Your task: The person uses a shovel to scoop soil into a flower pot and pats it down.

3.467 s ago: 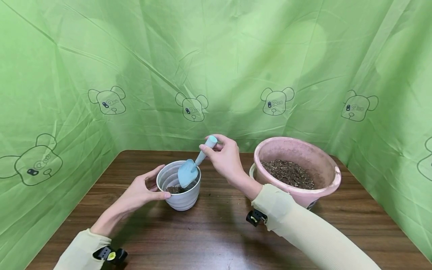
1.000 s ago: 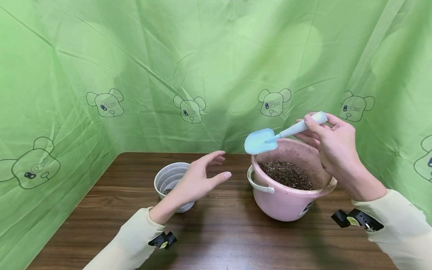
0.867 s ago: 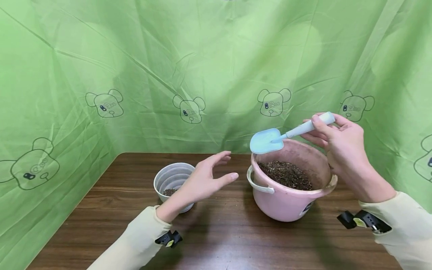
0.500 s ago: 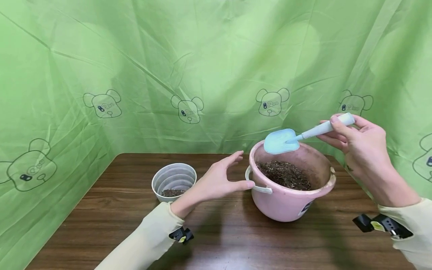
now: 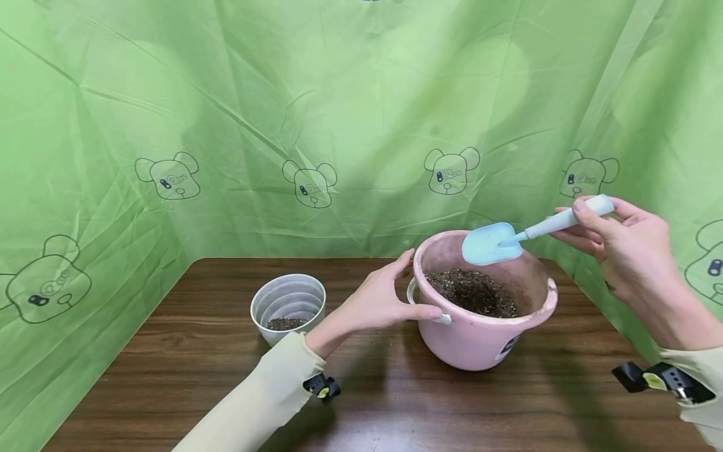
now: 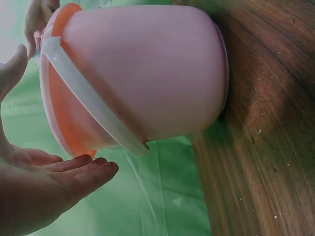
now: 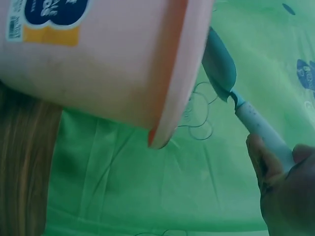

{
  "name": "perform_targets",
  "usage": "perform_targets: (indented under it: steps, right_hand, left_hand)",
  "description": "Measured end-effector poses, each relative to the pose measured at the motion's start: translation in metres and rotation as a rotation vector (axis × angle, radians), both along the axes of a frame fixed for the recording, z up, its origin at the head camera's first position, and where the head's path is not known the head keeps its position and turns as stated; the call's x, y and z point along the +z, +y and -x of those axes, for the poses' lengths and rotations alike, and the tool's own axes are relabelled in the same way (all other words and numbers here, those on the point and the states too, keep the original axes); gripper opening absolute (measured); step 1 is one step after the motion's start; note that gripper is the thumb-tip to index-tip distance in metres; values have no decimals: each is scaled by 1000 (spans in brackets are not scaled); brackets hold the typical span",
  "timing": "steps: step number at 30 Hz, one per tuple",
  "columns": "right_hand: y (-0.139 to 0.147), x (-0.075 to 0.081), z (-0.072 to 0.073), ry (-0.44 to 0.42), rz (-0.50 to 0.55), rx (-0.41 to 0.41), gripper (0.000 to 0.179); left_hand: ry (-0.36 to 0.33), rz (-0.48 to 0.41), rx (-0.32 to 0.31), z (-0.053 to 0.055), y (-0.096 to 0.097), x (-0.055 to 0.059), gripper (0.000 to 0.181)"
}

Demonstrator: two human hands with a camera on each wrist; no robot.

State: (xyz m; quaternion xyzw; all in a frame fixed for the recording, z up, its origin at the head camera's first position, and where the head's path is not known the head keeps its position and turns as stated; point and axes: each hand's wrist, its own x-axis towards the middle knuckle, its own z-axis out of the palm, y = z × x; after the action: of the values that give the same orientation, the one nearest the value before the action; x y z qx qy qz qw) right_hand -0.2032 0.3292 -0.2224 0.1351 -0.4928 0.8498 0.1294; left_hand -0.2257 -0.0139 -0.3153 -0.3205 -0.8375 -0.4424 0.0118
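A pink bucket (image 5: 465, 345) stands upright at the right of the table, dark soil (image 5: 471, 292) covering its bottom. My right hand (image 5: 635, 245) pinches the handle of a light blue hand trowel (image 5: 492, 243) between thumb and fingers. The trowel's blade hangs tilted above the bucket's mouth, with no soil visible on it. Thumb and fingers spread apart, my left hand (image 5: 380, 301) is at the bucket's left rim; the thumb overlaps the white bail handle (image 6: 88, 96). In the left wrist view its straight fingers (image 6: 83, 174) lie right by the rim.
Left of the bucket stands a grey-white ribbed pot (image 5: 290, 303) with a little soil inside, partly behind my left forearm. Soil crumbs dot the brown wooden table (image 5: 186, 370). A green curtain (image 5: 361, 94) printed with bear faces encloses the back and sides.
My left hand has left the white pot and moved right to the bucket's rim. The right hand has carried the trowel from the pot to above the bucket.
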Motion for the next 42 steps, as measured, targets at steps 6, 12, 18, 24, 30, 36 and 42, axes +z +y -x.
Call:
perform_targets:
  steps: [6, 12, 18, 24, 30, 36, 42]
  right_hand:
    - [6, -6, 5, -3, -90, 13, 14]
    - [10, -7, 9, 11, -181, 8, 17]
    - [9, -7, 15, 36, -326, -11, 22]
    - [9, -8, 20, 64, -399, -19, 24]
    - [10, -8, 22, 69, -487, -43, 26]
    - [8, -6, 25, 49, -567, -63, 29]
    - [7, -6, 28, 59, -670, -89, 29]
  left_hand:
    - [0, 13, 15, 4, 3, -3, 118]
    - [13, -5, 10, 5, 5, -3, 114]
    - [5, -28, -9, 8, 6, -4, 111]
    - [6, -34, -7, 10, 8, -6, 111]
    - [2, -46, -5, 11, 9, -8, 110]
    - [-16, -64, -12, 12, 11, -8, 111]
    - [-12, -86, -25, 14, 11, -9, 110]
